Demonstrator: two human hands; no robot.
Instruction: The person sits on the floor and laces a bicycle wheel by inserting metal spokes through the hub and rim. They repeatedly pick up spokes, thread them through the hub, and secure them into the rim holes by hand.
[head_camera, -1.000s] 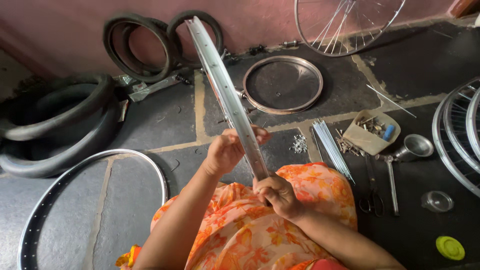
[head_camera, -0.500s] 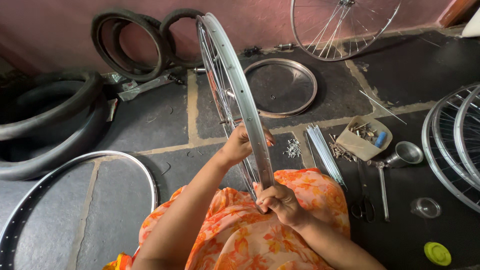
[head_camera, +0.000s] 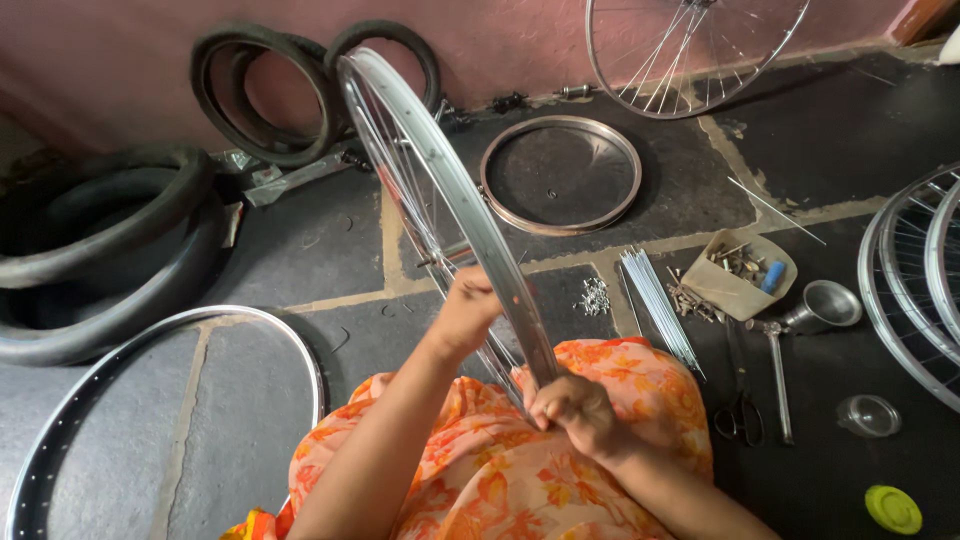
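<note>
A silver spoked bicycle wheel rim stands almost edge-on in front of me, its lower end resting on my lap, which is covered in orange flowered cloth. My left hand reaches in among the spokes on the rim's left side, fingers curled at a spoke. My right hand grips the rim's lower edge near my lap. The hub is mostly hidden behind the rim and my left hand.
On the stone floor lie a bare copper-coloured rim, a dark rim at the left, black tyres, a bundle of spokes, a cardboard box of small parts, a metal cup, scissors and more wheels at the right.
The rim has been turned from a flat edge-on view so that its spokes show. My left hand moved from the rim's edge in among the spokes. The camera shifted slightly.
</note>
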